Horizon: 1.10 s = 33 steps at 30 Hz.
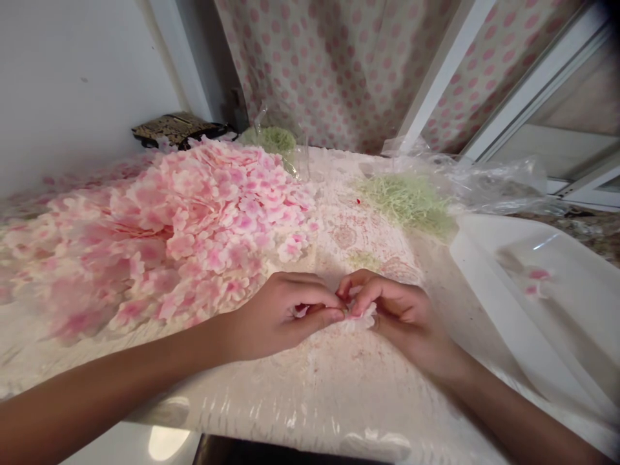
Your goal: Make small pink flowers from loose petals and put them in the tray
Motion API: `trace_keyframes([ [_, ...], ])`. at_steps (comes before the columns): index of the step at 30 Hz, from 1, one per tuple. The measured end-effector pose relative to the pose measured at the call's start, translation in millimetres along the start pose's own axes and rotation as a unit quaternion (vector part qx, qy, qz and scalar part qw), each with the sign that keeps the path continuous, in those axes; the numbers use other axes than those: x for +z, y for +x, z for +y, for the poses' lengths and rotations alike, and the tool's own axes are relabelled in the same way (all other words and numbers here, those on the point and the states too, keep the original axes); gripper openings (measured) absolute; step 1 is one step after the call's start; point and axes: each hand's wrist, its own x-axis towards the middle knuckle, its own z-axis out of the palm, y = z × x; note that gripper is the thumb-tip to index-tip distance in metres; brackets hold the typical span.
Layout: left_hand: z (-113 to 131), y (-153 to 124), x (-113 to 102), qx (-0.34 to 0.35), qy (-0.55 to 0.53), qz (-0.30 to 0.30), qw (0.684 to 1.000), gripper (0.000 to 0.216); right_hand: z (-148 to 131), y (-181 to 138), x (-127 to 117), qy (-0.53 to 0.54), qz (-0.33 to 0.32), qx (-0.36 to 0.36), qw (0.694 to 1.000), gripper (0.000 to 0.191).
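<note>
Near the front middle of the table my two hands meet, fingertips almost touching. My right hand (397, 310) pinches a small pale pink-and-white artificial flower (367, 316), its petals partly covered by the fingers. My left hand (290, 310) is closed, thumb against forefinger, on a tiny greenish piece (345, 310) at the flower's centre; most of it is hidden. A large heap of pink artificial flowers (208, 213) lies to the left of my hands. Beyond them is a pile of thin light green plastic pieces (409, 201).
A white plastic tray (484, 258) on the right holds a few pink-and-white flowers (537, 281). Clear plastic bags (498, 181) lie at the back right. Another bag with green pieces (277, 139) and a patterned pouch (177, 128) are behind the heap. A dotted curtain (334, 71) hangs behind.
</note>
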Motion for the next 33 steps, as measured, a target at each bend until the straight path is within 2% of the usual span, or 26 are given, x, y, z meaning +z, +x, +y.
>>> trace_keyframes([
  [8, 1.6, -1.1, -1.3, 0.018, 0.031, -0.039, 0.999, 0.019, 1.1, 0.2, 1.9, -0.012, -0.015, 0.013, 1.0, 0.006],
  [15, 6.0, -2.4, 2.1, 0.045, 0.019, -0.07, 0.996, 0.016, 1.4, 1.6, 6.3, 0.038, -0.054, 0.051, 0.997, 0.008],
  [18, 7.4, -1.6, 2.5, 0.036, 0.011, -0.079, 0.996, 0.017, 0.9, 2.5, 6.1, 0.045, -0.071, 0.054, 0.995, 0.01],
  [20, 7.9, -0.2, 1.5, 0.012, 0.012, -0.057, 0.998, 0.016, 1.0, 3.7, 5.1, 0.034, -0.051, 0.045, 0.997, 0.01],
  [22, 7.3, 1.4, -0.2, -0.014, 0.017, -0.021, 1.0, 0.014, 1.9, 5.0, 3.5, 0.038, 0.001, 0.048, 0.998, 0.009],
  [24, 5.2, 2.3, -2.0, -0.017, 0.025, 0.008, 1.0, 0.029, 3.6, 6.1, 2.0, 0.087, 0.057, 0.061, 0.993, 0.011],
  [26, 1.3, 2.0, -2.9, 0.002, 0.043, 0.026, 0.999, 0.04, 5.4, 7.0, 1.0, 0.152, 0.082, 0.073, 0.982, 0.013],
  [30, -6.9, -0.6, -3.1, 0.042, 0.104, 0.056, 0.992, 0.025, 7.7, 8.4, 0.7, 0.212, 0.1, 0.108, 0.966, 0.014],
  [33, -6.0, -0.3, -5.6, 0.085, 0.167, 0.08, 0.979, 0.01, 8.0, 8.9, -0.8, 0.193, 0.104, 0.138, 0.966, 0.014],
])
